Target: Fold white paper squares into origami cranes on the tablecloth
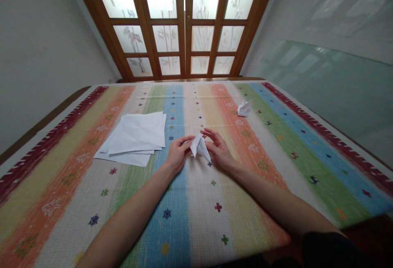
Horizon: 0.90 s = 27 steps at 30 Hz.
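Folded paper (200, 146) | head view: over the cloth-covered counter (198, 215), between left hand (178, 152), pinching its left side, and right hand (221, 152), fingers parted — whether gripping, cannot tell | stacked sheets (138, 135) left; second folded piece (244, 109) beyond, right

folded piece (202, 149): matt paper | tablecloth (178, 227): coarse cloth | doors (181, 34): smooth wood
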Each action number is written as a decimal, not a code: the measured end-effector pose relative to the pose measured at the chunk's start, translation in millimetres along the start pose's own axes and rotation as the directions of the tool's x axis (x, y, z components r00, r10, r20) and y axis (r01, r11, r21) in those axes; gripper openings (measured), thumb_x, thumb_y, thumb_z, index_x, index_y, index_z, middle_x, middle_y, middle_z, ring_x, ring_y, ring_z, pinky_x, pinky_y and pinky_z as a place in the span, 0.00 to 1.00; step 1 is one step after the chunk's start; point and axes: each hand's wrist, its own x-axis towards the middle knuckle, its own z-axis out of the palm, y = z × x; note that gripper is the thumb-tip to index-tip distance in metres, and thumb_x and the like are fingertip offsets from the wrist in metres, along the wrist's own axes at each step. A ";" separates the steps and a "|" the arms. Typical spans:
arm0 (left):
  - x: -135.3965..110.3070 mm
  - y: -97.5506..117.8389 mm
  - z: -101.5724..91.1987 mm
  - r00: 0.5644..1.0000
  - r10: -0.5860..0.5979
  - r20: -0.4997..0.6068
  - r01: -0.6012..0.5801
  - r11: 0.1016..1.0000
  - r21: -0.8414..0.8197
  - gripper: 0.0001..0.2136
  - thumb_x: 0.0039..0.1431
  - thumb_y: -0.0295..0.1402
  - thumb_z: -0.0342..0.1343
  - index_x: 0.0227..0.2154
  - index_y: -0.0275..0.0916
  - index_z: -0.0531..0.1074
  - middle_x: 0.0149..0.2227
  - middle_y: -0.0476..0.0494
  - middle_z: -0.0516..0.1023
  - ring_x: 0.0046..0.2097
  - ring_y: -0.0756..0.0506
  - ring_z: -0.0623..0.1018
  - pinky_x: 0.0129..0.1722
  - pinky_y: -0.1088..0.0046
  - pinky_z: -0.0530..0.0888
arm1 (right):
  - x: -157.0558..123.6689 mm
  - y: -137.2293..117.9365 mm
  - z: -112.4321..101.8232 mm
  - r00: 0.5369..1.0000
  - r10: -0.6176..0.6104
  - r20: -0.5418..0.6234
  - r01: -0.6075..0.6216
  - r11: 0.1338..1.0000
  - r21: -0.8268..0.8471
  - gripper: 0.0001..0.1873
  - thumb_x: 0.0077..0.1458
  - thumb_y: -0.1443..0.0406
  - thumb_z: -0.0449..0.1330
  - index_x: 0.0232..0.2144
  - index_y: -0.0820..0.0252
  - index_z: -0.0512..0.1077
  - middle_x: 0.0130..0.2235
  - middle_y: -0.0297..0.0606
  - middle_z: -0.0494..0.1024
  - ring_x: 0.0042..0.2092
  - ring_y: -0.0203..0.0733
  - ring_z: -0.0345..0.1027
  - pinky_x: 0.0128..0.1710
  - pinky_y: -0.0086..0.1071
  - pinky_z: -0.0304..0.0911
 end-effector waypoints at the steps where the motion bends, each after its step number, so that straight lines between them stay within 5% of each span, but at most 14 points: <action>1: -0.4 0.5 0.0 1.000 -0.025 0.004 0.026 0.999 -0.035 0.13 0.39 0.33 0.67 0.31 0.36 0.78 0.31 0.44 0.80 0.33 0.48 0.78 0.38 0.70 0.74 | -0.6 0.3 -0.4 0.997 -0.061 0.040 0.064 0.995 -0.076 0.26 0.48 0.62 0.64 0.52 0.46 0.67 0.56 0.40 0.71 0.42 0.40 0.72 0.41 0.37 0.68; 4: -1.9 1.7 0.6 0.996 -0.086 0.039 0.089 0.990 -0.106 0.11 0.39 0.31 0.68 0.29 0.36 0.79 0.31 0.44 0.81 0.33 0.48 0.78 0.38 0.71 0.75 | -2.8 1.0 -1.6 0.960 -0.218 0.175 0.258 0.932 -0.254 0.31 0.45 0.64 0.68 0.53 0.47 0.67 0.59 0.41 0.68 0.49 0.43 0.70 0.47 0.39 0.66; 7: -3.6 2.0 2.0 0.991 -0.112 0.073 0.119 0.989 -0.092 0.11 0.39 0.32 0.68 0.30 0.36 0.79 0.30 0.44 0.81 0.32 0.49 0.77 0.36 0.71 0.74 | -4.5 -0.3 -2.0 0.938 -0.293 0.184 0.340 0.879 -0.334 0.30 0.45 0.63 0.69 0.52 0.49 0.68 0.57 0.43 0.69 0.49 0.46 0.69 0.47 0.40 0.66; 17: -9.2 -3.5 4.1 0.975 0.053 0.216 -0.118 0.947 0.299 0.24 0.49 0.56 0.58 0.26 0.36 0.75 0.23 0.47 0.74 0.25 0.50 0.70 0.27 0.74 0.68 | -2.8 -1.1 1.6 0.991 -0.126 -0.043 0.114 0.969 -0.217 0.22 0.41 0.57 0.70 0.39 0.54 0.69 0.35 0.34 0.75 0.35 0.40 0.70 0.37 0.35 0.67; 22: -15.0 -3.5 7.8 0.949 0.161 0.271 -0.282 0.815 0.506 0.17 0.49 0.47 0.62 0.31 0.37 0.74 0.26 0.49 0.73 0.27 0.50 0.69 0.28 0.75 0.66 | -5.7 -4.2 5.4 0.986 -0.141 -0.093 0.107 0.948 -0.299 0.14 0.47 0.54 0.66 0.27 0.56 0.68 0.27 0.31 0.71 0.29 0.37 0.65 0.31 0.32 0.63; 27: -11.8 -8.3 7.2 0.964 0.226 0.138 -0.264 0.867 0.422 0.14 0.50 0.41 0.61 0.35 0.37 0.70 0.28 0.50 0.72 0.27 0.51 0.71 0.30 0.75 0.67 | -8.2 -7.7 10.0 0.994 -0.112 0.004 0.108 0.947 -0.304 0.16 0.55 0.53 0.58 0.24 0.56 0.66 0.23 0.31 0.68 0.26 0.36 0.63 0.26 0.31 0.61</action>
